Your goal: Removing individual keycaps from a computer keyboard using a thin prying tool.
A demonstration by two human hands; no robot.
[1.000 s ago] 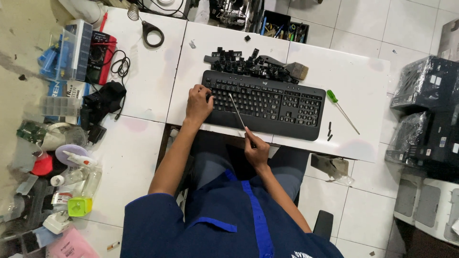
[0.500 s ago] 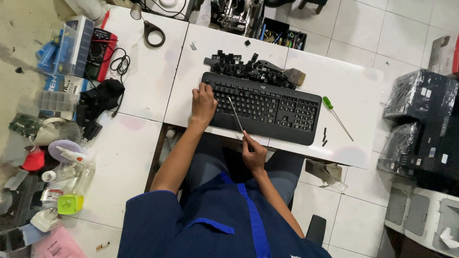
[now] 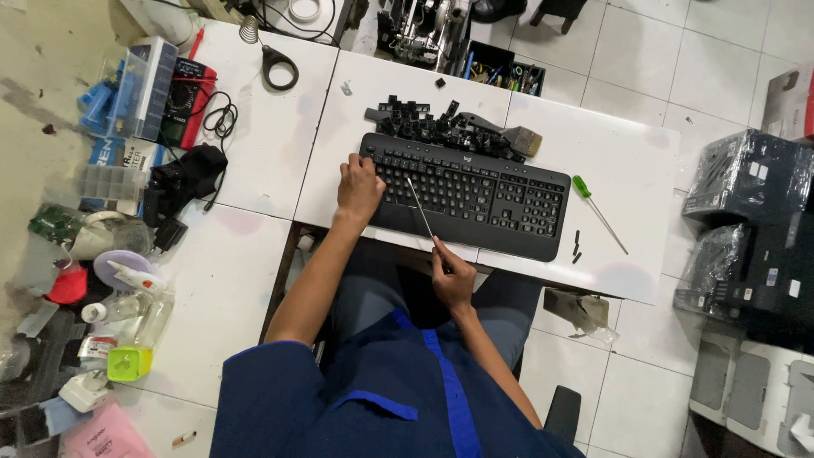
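A black keyboard [image 3: 500, 191] lies on the white table [image 3: 627, 178]. My left hand [image 3: 358, 188] rests on its left end, fingers bent over the keys. My right hand [image 3: 451, 273] sits at the table's near edge and grips a thin metal tool [image 3: 419, 206], whose tip reaches up onto the keys near the keyboard's middle. Behind the keyboard is a pile of loose black keycaps [image 3: 432, 125] with a small brush [image 3: 519, 140] beside it.
A green-handled screwdriver [image 3: 599, 212] and two small black parts [image 3: 577, 248] lie right of the keyboard. A second white table [image 3: 237, 280] at the left carries a multimeter [image 3: 185, 102], black cables, bottles and plastic boxes. Wrapped black boxes [image 3: 746, 182] stand on the tiled floor at right.
The view has shifted slightly. My right hand has drawn a little toward me with the tool; my left hand stays on the keyboard's left end.
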